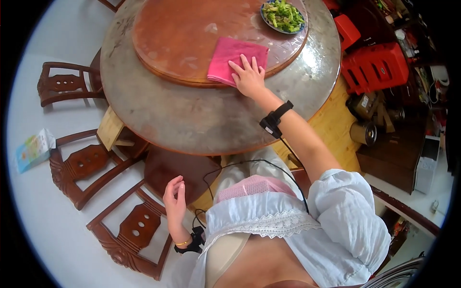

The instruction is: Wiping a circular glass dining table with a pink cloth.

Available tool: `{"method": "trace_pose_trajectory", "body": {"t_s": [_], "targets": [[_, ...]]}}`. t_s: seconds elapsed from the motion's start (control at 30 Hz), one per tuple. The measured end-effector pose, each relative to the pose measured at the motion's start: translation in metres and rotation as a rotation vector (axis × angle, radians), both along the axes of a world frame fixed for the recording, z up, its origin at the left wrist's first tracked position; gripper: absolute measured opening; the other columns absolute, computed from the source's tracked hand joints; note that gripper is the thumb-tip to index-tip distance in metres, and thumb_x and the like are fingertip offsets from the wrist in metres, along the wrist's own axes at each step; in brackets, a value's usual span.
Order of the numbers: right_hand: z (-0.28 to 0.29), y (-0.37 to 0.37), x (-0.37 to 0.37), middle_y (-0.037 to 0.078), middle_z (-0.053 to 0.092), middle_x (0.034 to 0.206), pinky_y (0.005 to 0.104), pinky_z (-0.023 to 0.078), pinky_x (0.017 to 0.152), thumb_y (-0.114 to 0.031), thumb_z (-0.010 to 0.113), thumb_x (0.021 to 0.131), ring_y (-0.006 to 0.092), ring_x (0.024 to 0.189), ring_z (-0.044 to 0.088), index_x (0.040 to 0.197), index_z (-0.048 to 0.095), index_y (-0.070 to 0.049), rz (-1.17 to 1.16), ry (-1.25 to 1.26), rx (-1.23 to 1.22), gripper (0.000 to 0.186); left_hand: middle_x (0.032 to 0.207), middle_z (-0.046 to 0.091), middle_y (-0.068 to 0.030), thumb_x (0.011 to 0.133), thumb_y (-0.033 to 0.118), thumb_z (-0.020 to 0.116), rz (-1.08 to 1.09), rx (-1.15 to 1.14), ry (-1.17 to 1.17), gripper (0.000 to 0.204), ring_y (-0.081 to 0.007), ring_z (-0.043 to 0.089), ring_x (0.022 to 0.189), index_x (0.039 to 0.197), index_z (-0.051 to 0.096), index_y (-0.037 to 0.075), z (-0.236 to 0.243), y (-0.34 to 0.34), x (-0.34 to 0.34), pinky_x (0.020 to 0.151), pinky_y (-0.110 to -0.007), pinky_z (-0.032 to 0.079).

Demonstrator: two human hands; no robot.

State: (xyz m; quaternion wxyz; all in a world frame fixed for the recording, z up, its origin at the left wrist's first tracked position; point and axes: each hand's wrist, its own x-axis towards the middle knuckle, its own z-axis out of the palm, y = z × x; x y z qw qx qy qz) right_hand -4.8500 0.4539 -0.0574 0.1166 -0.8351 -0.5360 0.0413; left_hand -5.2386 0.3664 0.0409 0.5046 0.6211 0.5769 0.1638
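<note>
My right hand [248, 78] lies flat with its fingers spread on a folded pink cloth [229, 54]. The cloth rests on the near edge of a round brown turntable [168, 38], which sits on a larger round grey table [192, 120]. Beyond the cloth, to the right, stands a blue-rimmed plate [265, 22] of chopped green vegetables [284, 15]. Low at my left side, my left hand [175, 199] is held in the air over the chairs, open and holding nothing, its fingers loosely bent. Both wrists wear black straps.
Carved wooden chairs [86, 163] stand along the left of the table. A printed carton [34, 150] is at the far left. Red plastic stools [377, 67] and a metal tin [363, 133] are on the right. A black cable [297, 185] runs from my right wrist across my lap.
</note>
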Motion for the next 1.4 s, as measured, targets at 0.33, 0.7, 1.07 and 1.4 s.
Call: {"method": "trace_pose_trajectory", "body": {"t_s": [0.33, 0.7, 1.07, 1.4], "targets": [[-0.011, -0.012, 0.028, 0.007, 0.02, 0.147, 0.0546, 0.019, 0.103, -0.037, 0.047, 0.086, 0.0392, 0.133, 0.017, 0.132, 0.036, -0.036, -0.005, 0.041, -0.033, 0.047, 0.106, 0.06, -0.0097, 0.088, 0.011, 0.052, 0.051, -0.033, 0.0, 0.023, -0.0166, 0.058, 0.094, 0.108, 0.054, 0.001, -0.005, -0.007, -0.003, 0.082, -0.027, 0.045], [0.002, -0.024, 0.137, -0.001, 0.03, 0.143, 0.0544, 0.02, 0.102, -0.03, 0.058, 0.069, 0.0308, 0.134, 0.021, 0.116, 0.051, -0.031, -0.069, 0.133, -0.076, 0.047, 0.101, 0.061, -0.0096, 0.088, 0.012, 0.053, 0.048, -0.029, 0.015, 0.023, -0.017, 0.059, 0.091, 0.108, 0.055, 0.002, -0.009, -0.008, 0.005, 0.078, -0.028, 0.046], [-0.023, -0.021, 0.202, -0.001, 0.043, 0.133, 0.0539, 0.028, 0.099, -0.015, 0.064, 0.065, 0.0304, 0.13, 0.029, 0.097, 0.06, -0.022, 0.149, 0.205, 0.074, 0.034, 0.101, 0.061, -0.0094, 0.087, 0.011, 0.054, 0.061, -0.05, 0.053, 0.022, -0.0168, 0.06, 0.087, 0.107, 0.056, 0.002, -0.01, -0.012, 0.003, 0.077, -0.028, 0.047], [0.008, 0.027, 0.005, 0.004, 0.037, 0.134, 0.0663, 0.022, 0.092, -0.01, 0.055, 0.068, 0.0382, 0.129, 0.026, 0.107, 0.053, -0.021, 0.238, 0.266, -0.025, 0.04, 0.098, 0.061, -0.0085, 0.087, 0.01, 0.053, 0.037, 0.005, 0.012, 0.021, -0.0155, 0.059, 0.085, 0.106, 0.056, 0.002, -0.017, -0.011, 0.008, 0.076, -0.026, 0.047]]}}
